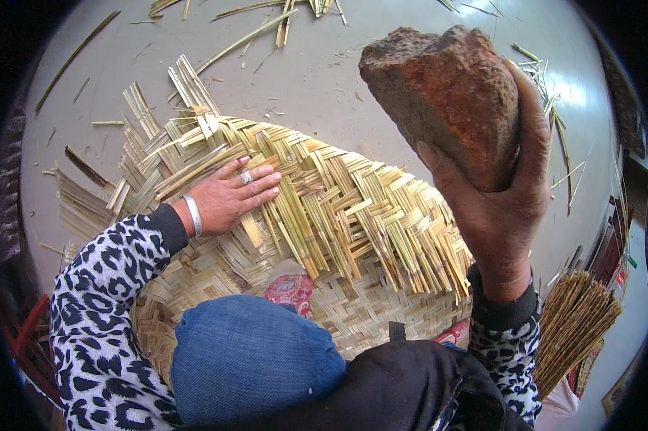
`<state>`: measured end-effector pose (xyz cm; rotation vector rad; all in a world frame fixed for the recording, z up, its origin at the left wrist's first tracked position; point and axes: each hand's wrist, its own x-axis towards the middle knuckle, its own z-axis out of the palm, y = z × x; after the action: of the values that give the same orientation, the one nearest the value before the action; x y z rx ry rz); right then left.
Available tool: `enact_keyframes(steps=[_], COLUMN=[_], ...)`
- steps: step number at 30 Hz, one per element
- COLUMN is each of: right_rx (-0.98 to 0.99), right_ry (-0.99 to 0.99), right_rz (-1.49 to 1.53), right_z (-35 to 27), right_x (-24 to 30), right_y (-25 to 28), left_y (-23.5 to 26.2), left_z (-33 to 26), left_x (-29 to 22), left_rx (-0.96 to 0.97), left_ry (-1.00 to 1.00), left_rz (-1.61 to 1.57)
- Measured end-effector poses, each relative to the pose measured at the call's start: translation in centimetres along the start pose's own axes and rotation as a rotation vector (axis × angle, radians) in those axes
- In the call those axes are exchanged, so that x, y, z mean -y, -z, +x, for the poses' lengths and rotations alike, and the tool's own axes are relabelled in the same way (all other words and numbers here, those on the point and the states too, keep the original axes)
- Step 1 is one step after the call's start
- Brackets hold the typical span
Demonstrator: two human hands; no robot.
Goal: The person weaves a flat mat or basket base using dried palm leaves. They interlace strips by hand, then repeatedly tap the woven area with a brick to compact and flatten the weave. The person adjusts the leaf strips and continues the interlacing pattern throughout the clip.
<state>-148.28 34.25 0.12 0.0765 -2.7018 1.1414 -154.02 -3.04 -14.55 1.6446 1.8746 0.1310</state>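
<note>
A woven mat (352, 215) of flat straw-coloured strips lies on the grey floor in front of me, with loose strip ends fanning out at its left and right sides. My left hand (232, 194) rests flat on the weave, fingers spread, with a ring on one finger and a silver bangle at the wrist. Raised above the mat's right part, my right hand (500, 208) grips a large reddish-brown stone (446, 97). My knee in blue denim (252, 352) presses on the near part of the mat.
Loose strips and slivers (266, 29) lie scattered over the grey floor (324, 79) beyond the mat. A bundle of thin sticks (575, 323) lies at the right. A red patterned cloth (291, 287) shows under the mat's near edge.
</note>
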Motion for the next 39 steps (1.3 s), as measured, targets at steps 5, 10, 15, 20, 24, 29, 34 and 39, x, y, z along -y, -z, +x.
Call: enact_keyframes(steps=[5, 10, 15, 20, 24, 29, 34, 39], right_rx=[0.44, 0.302, 0.085, 0.439, 0.422, 0.38, 0.347, 0.403], right_ry=[-0.083, -0.07, 0.015, -0.02, -0.015, -0.148, -0.149, -0.211], right_rz=[-0.509, -0.348, -0.217, -0.455, -0.403, -0.264, -0.38, -0.489], right_z=[-2.1, -2.9, 0.0, 1.4, 0.6, 2.9, 6.5, 7.1], right_x=[-1.1, -2.3, 1.4, 2.5, 1.2, 0.0, -1.2, -3.5], right_y=[-8.3, -8.0, -5.2, -11.8, -12.0, -9.3, -8.0, -8.7], left_y=[0.2, 0.1, -0.4, -0.3, -0.2, -0.1, 1.0, 1.1], left_z=[0.2, 0.1, -0.2, 0.0, -0.2, 0.0, 0.0, 0.0], left_x=[0.2, 0.1, 0.0, 0.6, 0.8, 0.7, -0.1, -0.7], left_rx=[0.033, -0.03, -0.042, -0.074, -0.081, -0.153, -0.146, -0.267], left_ry=[0.002, 0.004, -0.013, -0.049, -0.069, -0.108, -0.099, -0.099], left_rz=[-0.055, 0.053, 0.035, -0.057, -0.175, -0.165, -0.154, 0.09])
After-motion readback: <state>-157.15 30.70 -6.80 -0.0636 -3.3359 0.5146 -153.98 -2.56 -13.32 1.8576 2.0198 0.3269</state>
